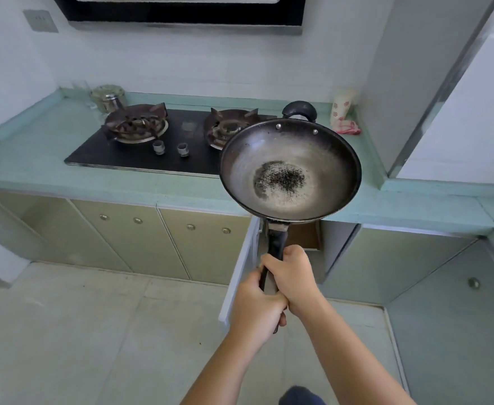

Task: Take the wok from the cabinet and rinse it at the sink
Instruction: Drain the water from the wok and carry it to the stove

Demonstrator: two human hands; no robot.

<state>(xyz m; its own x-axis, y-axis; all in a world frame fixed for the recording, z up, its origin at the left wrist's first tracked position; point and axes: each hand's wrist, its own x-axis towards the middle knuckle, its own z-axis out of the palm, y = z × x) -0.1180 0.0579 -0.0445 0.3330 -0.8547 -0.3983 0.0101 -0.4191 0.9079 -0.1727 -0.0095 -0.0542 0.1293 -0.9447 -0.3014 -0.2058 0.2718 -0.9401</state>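
A dark metal wok (321, 159) with a worn, speckled patch in its bowl hangs in the air over the counter's front edge. Its long black handle points back toward me. My right hand (291, 279) grips the handle higher up, and my left hand (257, 311) grips it just below, the two hands touching. Below the wok the cabinet door (238, 270) stands open, swung out toward me, with the dark cabinet opening behind it. No sink is in view.
A black two-burner gas hob (140, 150) lies on the green counter (35, 159) left of the wok. A steel pot with lid (108, 97) stands at the back left, a paper cup and red cloth (345, 115) at the back right. Closed cabinet doors run left and right.
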